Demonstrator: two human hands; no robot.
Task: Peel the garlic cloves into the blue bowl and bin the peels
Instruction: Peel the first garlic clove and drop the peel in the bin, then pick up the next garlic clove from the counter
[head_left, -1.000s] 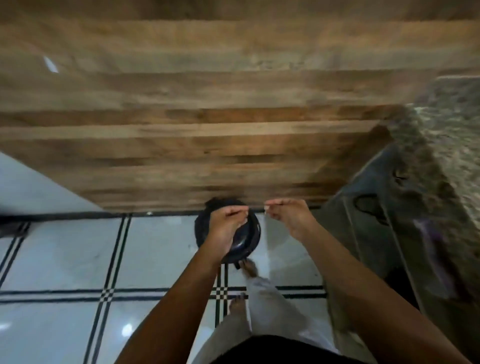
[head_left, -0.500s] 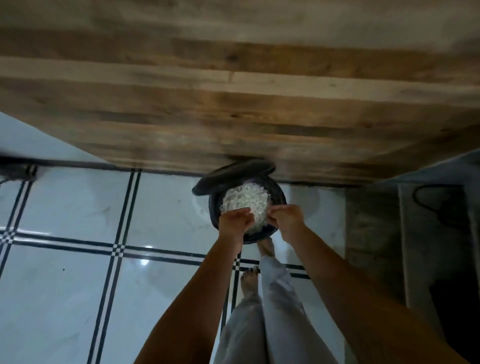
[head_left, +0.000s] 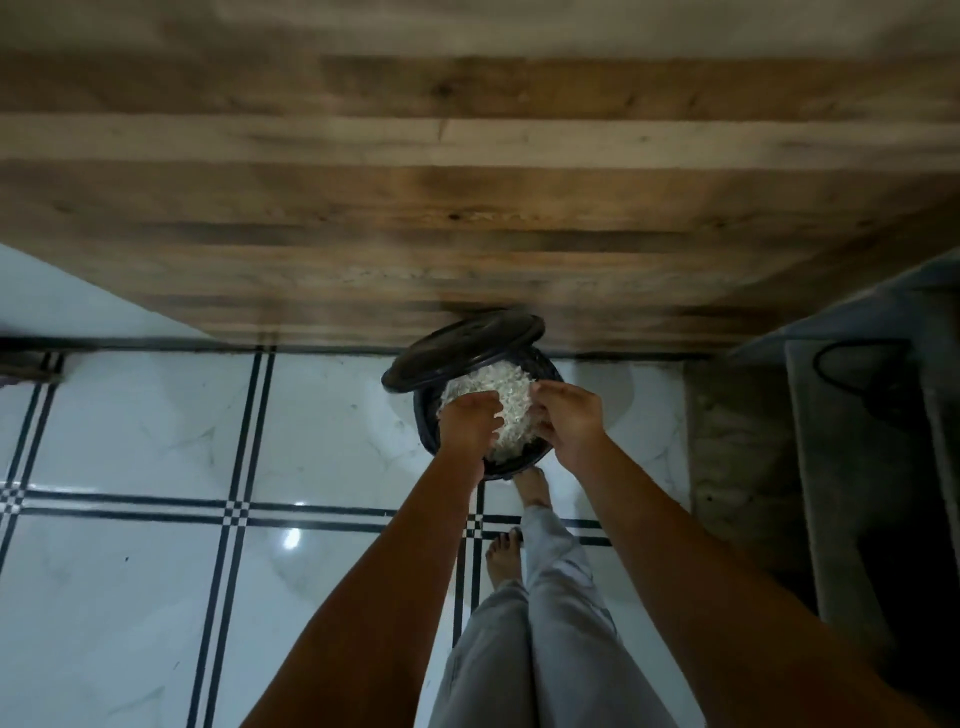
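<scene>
Both hands hang over an open black bin (head_left: 511, 469) on the white tiled floor (head_left: 156, 441). The lid (head_left: 462, 351) is tilted up at the back, against a wooden panel (head_left: 467, 208). A pale heap of peels (head_left: 493, 384) fills the bin. The left hand (head_left: 467, 423) and right hand (head_left: 569, 415) reach into the heap with bent fingers, their grip unclear. A bare foot (head_left: 530, 486) is at the bin's base.
</scene>
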